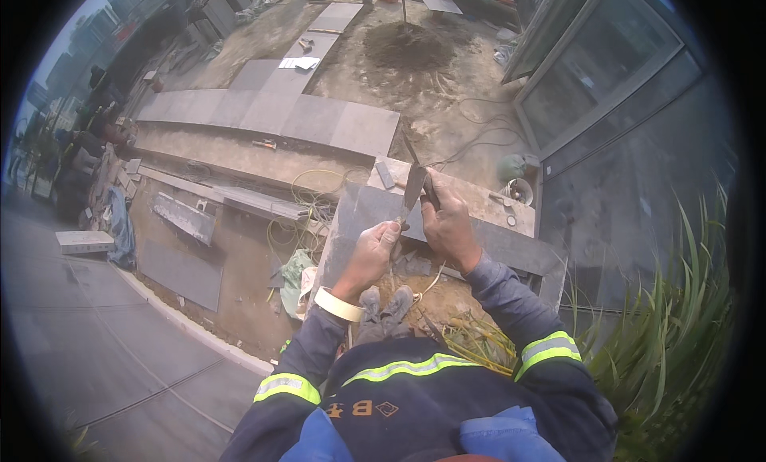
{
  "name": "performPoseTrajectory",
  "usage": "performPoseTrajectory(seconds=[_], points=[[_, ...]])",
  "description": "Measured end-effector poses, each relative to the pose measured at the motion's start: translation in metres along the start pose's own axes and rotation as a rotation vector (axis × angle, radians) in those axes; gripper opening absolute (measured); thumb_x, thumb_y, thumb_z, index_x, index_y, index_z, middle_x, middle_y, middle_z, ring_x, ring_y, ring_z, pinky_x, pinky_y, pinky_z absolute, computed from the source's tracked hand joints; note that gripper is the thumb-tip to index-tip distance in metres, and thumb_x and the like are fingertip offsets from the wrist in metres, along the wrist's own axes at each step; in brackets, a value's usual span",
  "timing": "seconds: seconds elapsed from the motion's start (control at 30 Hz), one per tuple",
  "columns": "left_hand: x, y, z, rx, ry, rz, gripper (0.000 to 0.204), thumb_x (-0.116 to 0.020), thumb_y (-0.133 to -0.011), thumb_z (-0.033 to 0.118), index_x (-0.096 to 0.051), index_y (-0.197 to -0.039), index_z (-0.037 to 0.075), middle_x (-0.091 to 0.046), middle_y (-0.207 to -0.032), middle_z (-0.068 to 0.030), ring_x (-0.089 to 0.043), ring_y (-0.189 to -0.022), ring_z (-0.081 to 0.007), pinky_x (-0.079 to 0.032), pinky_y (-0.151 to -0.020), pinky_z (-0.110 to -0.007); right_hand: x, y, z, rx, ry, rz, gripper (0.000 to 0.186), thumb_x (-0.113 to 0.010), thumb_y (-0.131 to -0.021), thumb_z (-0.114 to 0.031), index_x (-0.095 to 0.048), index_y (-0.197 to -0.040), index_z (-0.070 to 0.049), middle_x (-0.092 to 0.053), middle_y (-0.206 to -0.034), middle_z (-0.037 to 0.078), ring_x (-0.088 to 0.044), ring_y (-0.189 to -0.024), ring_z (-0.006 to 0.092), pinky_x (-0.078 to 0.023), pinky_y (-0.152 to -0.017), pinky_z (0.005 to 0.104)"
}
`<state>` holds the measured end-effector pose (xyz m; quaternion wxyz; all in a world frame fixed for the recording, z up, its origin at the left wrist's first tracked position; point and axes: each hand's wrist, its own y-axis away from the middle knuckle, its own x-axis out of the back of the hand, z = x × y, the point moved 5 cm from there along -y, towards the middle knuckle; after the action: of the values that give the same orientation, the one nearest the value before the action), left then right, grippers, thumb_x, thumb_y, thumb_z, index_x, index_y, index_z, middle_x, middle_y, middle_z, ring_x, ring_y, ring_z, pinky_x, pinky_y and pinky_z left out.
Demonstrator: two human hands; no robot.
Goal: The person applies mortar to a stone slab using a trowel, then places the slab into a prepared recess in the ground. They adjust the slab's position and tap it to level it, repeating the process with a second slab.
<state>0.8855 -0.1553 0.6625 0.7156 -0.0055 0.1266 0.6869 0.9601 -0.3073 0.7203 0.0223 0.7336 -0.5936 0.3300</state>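
Observation:
In front of me, my right hand (449, 223) is closed round the dark handle of what looks like a pointing trowel (414, 186). Its narrow blade stands tilted, broad face toward me. My left hand (372, 253) pinches at the blade's lower end, thumb and fingers pressed together. Something small and dark shows at those fingertips, too blurred to name. A cream roll of tape (339, 305) is worn round my left wrist. Below both hands lies a dark grey slab (375, 209) on a ledge, with a small grey strip (384, 175) beyond it.
Grey paving slabs (307, 119) run across the back left. Loose yellow hose (291, 223) tangles left of the ledge. A white bucket (520, 192) stands near the glass doors (598, 55) on the right. Tall grass (670, 334) rises at the lower right; a soil heap (415, 45) lies behind.

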Motion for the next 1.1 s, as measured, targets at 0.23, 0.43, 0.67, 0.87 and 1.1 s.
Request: performPoseTrajectory(seconds=[0.23, 0.43, 0.67, 0.87, 1.1], points=[[0.018, -0.006, -0.004, -0.09, -0.13, -0.014, 0.046, -0.05, -0.111, 0.039, -0.068, -0.108, -0.004, -0.049, -0.064, 0.0059, -0.042, -0.052, -0.0035, -0.034, -0.048, -0.023, -0.016, 0.006, -0.001, -0.037, 0.077, -0.03, 0.055, -0.061, -0.087, 0.001, -0.054, -0.142, 0.004, -0.066, -0.104, 0.024, -0.066, -0.091, 0.0419, -0.053, -0.08, 0.0464], [0.028, 0.002, 0.007, 0.09, 0.041, 0.037, 0.044, -0.05, -0.111, 0.038, -0.068, -0.105, -0.002, -0.05, -0.068, 0.0043, -0.043, -0.062, -0.0057, -0.039, -0.057, -0.026, -0.018, 0.028, -0.008, 0.02, 0.072, -0.027, 0.057, -0.059, -0.087, 0.001, -0.052, -0.144, 0.005, -0.066, -0.106, 0.026, -0.066, -0.094, 0.0427, -0.053, -0.083, 0.0468], [0.04, -0.006, 0.011, 0.05, -0.081, 0.039, 0.045, -0.051, -0.11, 0.039, -0.069, -0.113, -0.002, -0.049, -0.07, 0.0045, -0.043, -0.063, -0.0068, -0.04, -0.059, -0.027, -0.016, 0.023, -0.013, -0.015, 0.117, -0.047, 0.057, -0.059, -0.089, 0.001, -0.051, -0.145, 0.004, -0.066, -0.107, 0.026, -0.066, -0.092, 0.043, -0.052, -0.081, 0.0477], [0.038, -0.005, 0.008, -0.002, -0.011, 0.074, 0.053, -0.05, -0.109, 0.047, -0.066, -0.121, -0.003, -0.047, -0.061, 0.0047, -0.039, -0.045, -0.0041, -0.032, -0.041, -0.022, -0.019, 0.019, -0.023, 0.193, 0.073, 0.071, 0.06, -0.062, -0.09, -0.001, -0.05, -0.149, -0.002, -0.062, -0.098, 0.022, -0.064, -0.084, 0.0415, -0.053, -0.075, 0.0467], [0.027, 0.007, 0.019, -0.052, -0.089, 0.088, 0.054, -0.048, -0.11, 0.047, -0.066, -0.12, -0.003, -0.046, -0.061, 0.0046, -0.04, -0.046, -0.0043, -0.033, -0.042, -0.022, -0.009, -0.017, -0.01, -0.026, 0.149, 0.081, 0.062, -0.065, -0.091, -0.004, -0.05, -0.151, -0.005, -0.059, -0.099, 0.017, -0.065, -0.081, 0.0332, -0.054, -0.075, 0.0429]])
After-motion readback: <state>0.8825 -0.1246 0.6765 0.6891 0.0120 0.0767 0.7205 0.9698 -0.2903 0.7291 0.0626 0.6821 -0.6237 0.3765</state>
